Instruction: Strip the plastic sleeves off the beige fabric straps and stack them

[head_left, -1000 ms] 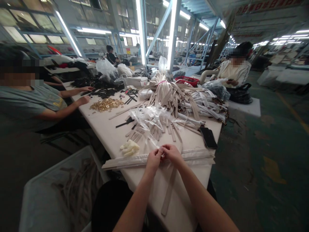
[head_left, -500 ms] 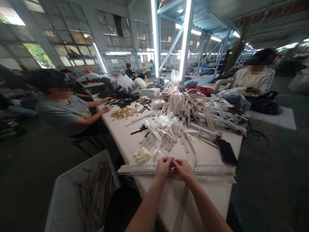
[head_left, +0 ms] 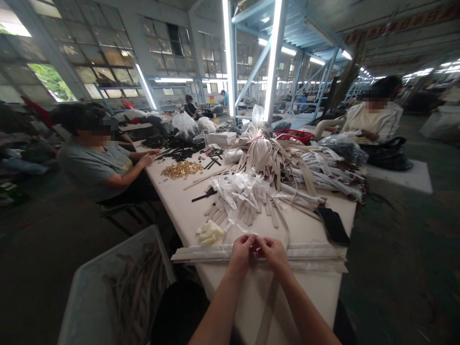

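Co-worker's hands (head_left: 148,159) have drawn together. My left hand (head_left: 243,250) and right hand (head_left: 274,250) pinch fingertip to fingertip, on what I cannot tell, beige strap (head_left: 267,311) trailing below over the counter (head_left: 325,290); such close fingerwork seemingly calls for steadiness.

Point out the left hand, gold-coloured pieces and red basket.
Left hand (head_left: 242,247): head view, middle of the hand.
Gold-coloured pieces (head_left: 182,169): head view, around their middle.
Red basket (head_left: 304,139): head view, front wall.

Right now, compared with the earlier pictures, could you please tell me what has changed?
At left, the co-worker's hands, apart earlier, have come together. The whole view has shifted since the first picture, as the camera turned left and up. No grasp or release is visible: the left hand and right hand still meet by the pale strips; the glove and gold-coloured pieces stay put.
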